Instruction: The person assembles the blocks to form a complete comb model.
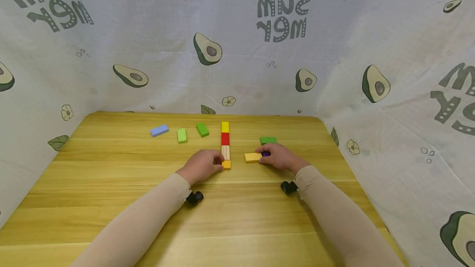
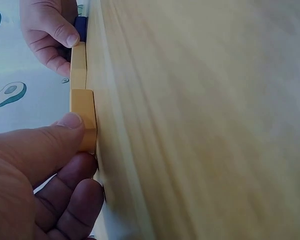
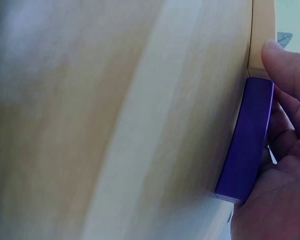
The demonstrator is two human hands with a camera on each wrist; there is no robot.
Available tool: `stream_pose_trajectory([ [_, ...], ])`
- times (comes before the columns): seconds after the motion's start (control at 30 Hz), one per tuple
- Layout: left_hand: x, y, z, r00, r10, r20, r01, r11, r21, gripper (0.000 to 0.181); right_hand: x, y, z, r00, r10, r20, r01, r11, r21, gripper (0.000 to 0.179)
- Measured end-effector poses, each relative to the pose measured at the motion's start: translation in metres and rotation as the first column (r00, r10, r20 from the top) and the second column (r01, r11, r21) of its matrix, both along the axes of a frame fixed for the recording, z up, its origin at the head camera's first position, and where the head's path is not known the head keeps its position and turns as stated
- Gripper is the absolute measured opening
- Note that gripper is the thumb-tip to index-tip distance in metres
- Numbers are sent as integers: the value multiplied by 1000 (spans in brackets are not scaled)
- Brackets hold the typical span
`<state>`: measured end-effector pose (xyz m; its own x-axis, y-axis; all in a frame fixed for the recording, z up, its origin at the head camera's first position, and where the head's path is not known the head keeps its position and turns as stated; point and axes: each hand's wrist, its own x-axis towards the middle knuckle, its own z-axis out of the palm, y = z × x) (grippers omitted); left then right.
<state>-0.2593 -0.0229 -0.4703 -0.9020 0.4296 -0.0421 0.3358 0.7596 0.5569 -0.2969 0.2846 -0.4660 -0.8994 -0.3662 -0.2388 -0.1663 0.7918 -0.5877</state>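
My left hand (image 1: 202, 166) pinches an orange block (image 1: 226, 165) between thumb and fingers, flat on the table. That block is the near end of a straight column: plain wood block (image 1: 225, 152), red block (image 1: 225, 139) and yellow block (image 1: 225, 127) run away from it. To the right, my right hand (image 1: 280, 158) grips the end of a light orange block (image 1: 252, 158) with thumb and fingers. A purple block (image 3: 247, 140) lies end to end with it beneath the palm, mostly hidden in the head view. A gap separates the light orange block from the column.
Just beyond my right hand lies a green block (image 1: 268, 140). Left of the column are another green block (image 1: 202, 129), a light green block (image 1: 182, 136) and a blue block (image 1: 159, 130). A printed curtain (image 1: 167, 52) borders the wooden table (image 1: 111, 168) at the back and sides.
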Motion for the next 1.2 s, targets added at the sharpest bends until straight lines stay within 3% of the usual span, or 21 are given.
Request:
stream_pose_trajectory([
  [1.2, 1, 0, 2, 1000, 14, 15, -14, 1000, 17, 16, 1, 0, 0, 1000, 2, 2, -2, 1000, -5, 38],
])
